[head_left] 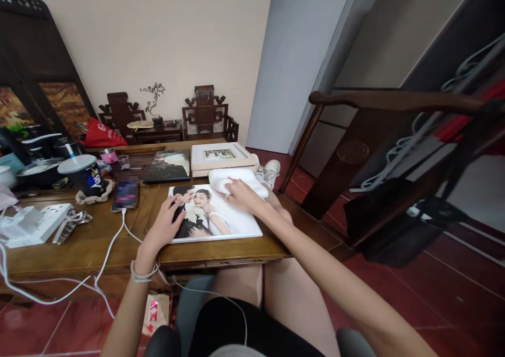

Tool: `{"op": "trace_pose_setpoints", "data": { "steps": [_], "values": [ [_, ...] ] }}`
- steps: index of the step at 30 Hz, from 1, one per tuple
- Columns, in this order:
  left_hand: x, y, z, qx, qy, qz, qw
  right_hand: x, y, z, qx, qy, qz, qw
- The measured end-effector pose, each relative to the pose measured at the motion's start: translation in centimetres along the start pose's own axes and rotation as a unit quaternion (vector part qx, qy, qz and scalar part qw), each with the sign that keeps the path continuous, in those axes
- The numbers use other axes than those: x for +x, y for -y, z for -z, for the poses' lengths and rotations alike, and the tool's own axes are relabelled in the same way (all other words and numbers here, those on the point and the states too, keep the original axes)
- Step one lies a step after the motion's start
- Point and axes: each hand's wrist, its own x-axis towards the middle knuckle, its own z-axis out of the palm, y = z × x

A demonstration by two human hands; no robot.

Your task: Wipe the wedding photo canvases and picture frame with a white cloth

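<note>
A glossy photo panel (236, 222) showing a couple lies flat on the wooden table in front of me. My left hand (168, 220) rests on its left edge, fingers spread over the printed surface. At the panel's upper right is a folded white cloth (252, 180). My right hand (240, 195) is on this cloth with the index finger stretched out and the other fingers curled against it; their tips are partly hidden. Behind the panel lie a dark photo album or panel (169, 166) and a white framed picture (223, 157).
To the left are a phone (125, 195) on a white cable, a dark lidded cup (89, 175), a claw hair clip (73, 225) and a white power strip (49, 222). A pink cup (108, 156) stands farther back. A wooden chair (343, 151) is at the right.
</note>
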Motion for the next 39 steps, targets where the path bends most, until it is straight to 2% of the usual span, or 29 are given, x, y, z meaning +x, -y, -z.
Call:
{"op": "trace_pose_setpoints", "data": {
  "steps": [3, 9, 12, 15, 19, 23, 26, 31, 33, 36, 39],
  "values": [
    [0.0, 0.1, 0.0, -0.001, -0.001, 0.003, 1.000, -1.0, 0.9, -0.4, -0.003, 0.001, 0.000, 1.000],
    [0.1, 0.2, -0.2, -0.002, -0.003, -0.001, 1.000, -6.9, 4.1, -0.3, 0.010, 0.001, 0.048, 0.999],
    [0.1, 0.3, -0.2, -0.006, -0.008, -0.003, 1.000, -8.0, 4.0, -0.1, 0.021, -0.001, 0.064, 0.998],
    [0.1, 0.4, -0.3, -0.008, -0.008, -0.002, 1.000, -6.7, 2.7, -0.4, 0.024, -0.016, 0.057, 0.998],
    [0.0, 0.4, -0.2, -0.005, -0.007, 0.008, 1.000, -3.2, 0.5, -1.2, 0.015, -0.032, -0.002, 0.999],
    [0.0, 0.3, -0.1, -0.001, -0.005, 0.012, 1.000, -2.1, 0.2, -1.3, 0.014, -0.027, -0.031, 0.999],
    [0.1, 0.3, -0.1, 0.001, -0.005, 0.010, 1.000, -4.5, 1.7, -1.0, 0.019, -0.021, -0.015, 0.999],
    [0.2, 0.4, -0.2, 0.005, -0.008, 0.003, 1.000, -11.7, 5.2, -0.7, 0.031, -0.025, 0.048, 0.998],
    [0.2, 0.4, -0.2, 0.009, -0.006, 0.001, 1.000, -13.7, 6.0, -0.6, 0.032, -0.029, 0.081, 0.996],
    [0.2, 0.3, -0.1, 0.014, -0.006, 0.001, 1.000, -14.0, 5.8, -0.5, 0.041, -0.018, 0.108, 0.993],
    [0.2, 0.3, -0.1, 0.014, -0.005, 0.001, 1.000, -11.6, 4.5, -0.3, 0.055, -0.009, 0.099, 0.994]
  ]
}}
